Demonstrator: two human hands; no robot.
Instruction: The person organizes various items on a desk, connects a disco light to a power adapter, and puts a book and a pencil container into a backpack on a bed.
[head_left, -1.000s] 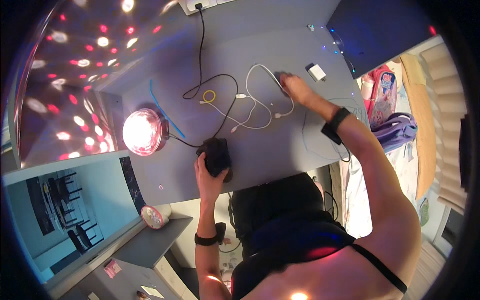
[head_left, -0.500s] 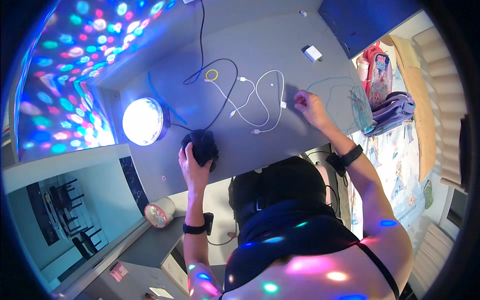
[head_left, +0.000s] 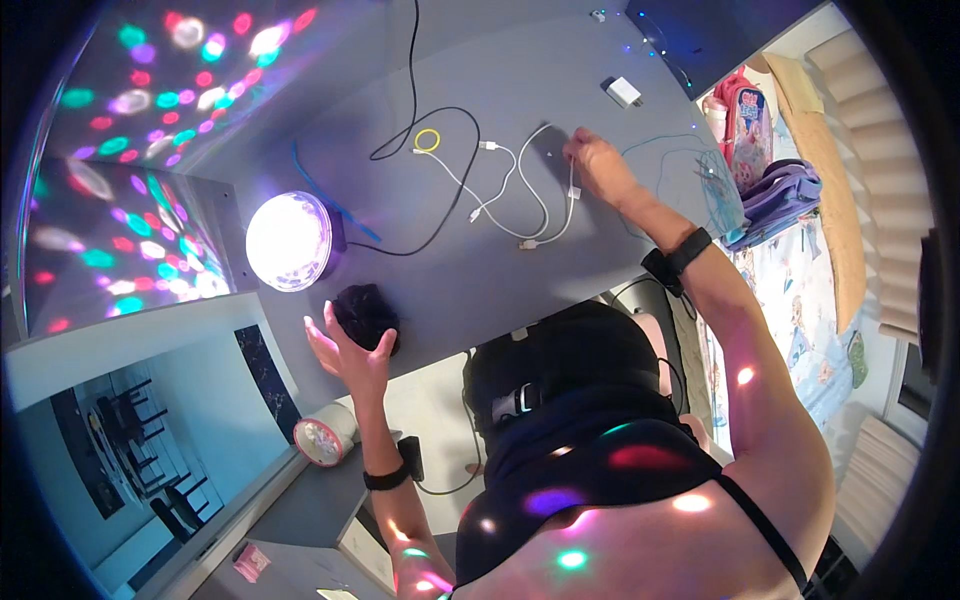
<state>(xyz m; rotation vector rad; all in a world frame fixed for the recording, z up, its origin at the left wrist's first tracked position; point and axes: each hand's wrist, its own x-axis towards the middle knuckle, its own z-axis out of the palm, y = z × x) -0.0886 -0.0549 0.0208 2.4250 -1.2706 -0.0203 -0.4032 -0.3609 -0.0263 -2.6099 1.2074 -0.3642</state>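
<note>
Beside the near left edge of the grey desk, my left hand (head_left: 350, 352) has its fingers spread around the near side of a crumpled black bundle (head_left: 366, 318). The bundle rests on the desk, and its kind cannot be made out. Toward the right, the fingers of my right hand (head_left: 603, 172) pinch the bend of a white USB cable (head_left: 572, 205), partly hiding it. A second, shorter white cable (head_left: 503, 180) lies in a curve just left of it. A yellow ring (head_left: 427, 140) lies by one cable's end.
A glowing domed party lamp (head_left: 290, 242) throws coloured spots at the left. From it runs a black cord (head_left: 440, 232), looping toward the back. A blue strip (head_left: 325, 195) lies near. At the right are a white charger (head_left: 623, 92), tangled teal strands (head_left: 690, 175) and a purple bag (head_left: 780, 200).
My left hand has let go of the black bundle, which now sits nearer and further left. My right hand has moved left and away from me, onto the white cable.
</note>
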